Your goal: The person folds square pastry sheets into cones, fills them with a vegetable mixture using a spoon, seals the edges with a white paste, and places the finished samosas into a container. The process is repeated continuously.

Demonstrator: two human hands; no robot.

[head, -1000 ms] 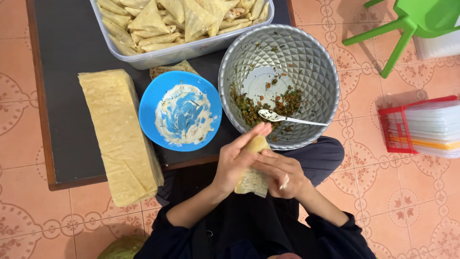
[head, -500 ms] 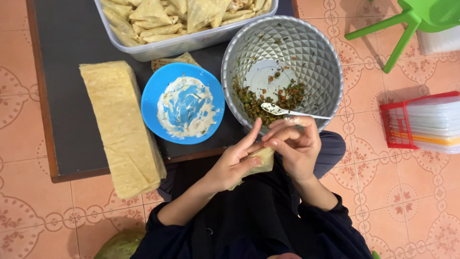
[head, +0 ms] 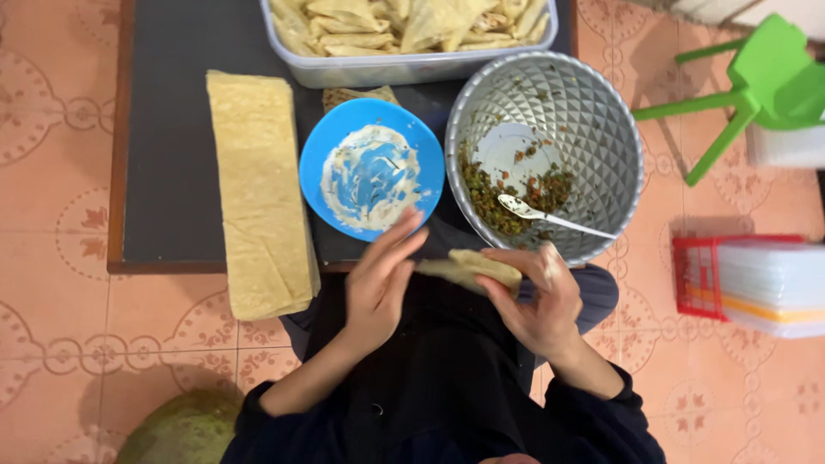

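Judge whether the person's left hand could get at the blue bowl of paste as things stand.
Probably yes. The left hand is open, its fingertips right at the near rim of the blue bowl, with nothing between them. Only the right hand grips the pastry.

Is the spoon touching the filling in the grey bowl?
Touching. The head view shows the spoon lying inside the grey bowl, its scoop end resting on the green and orange filling, with no gap between them.
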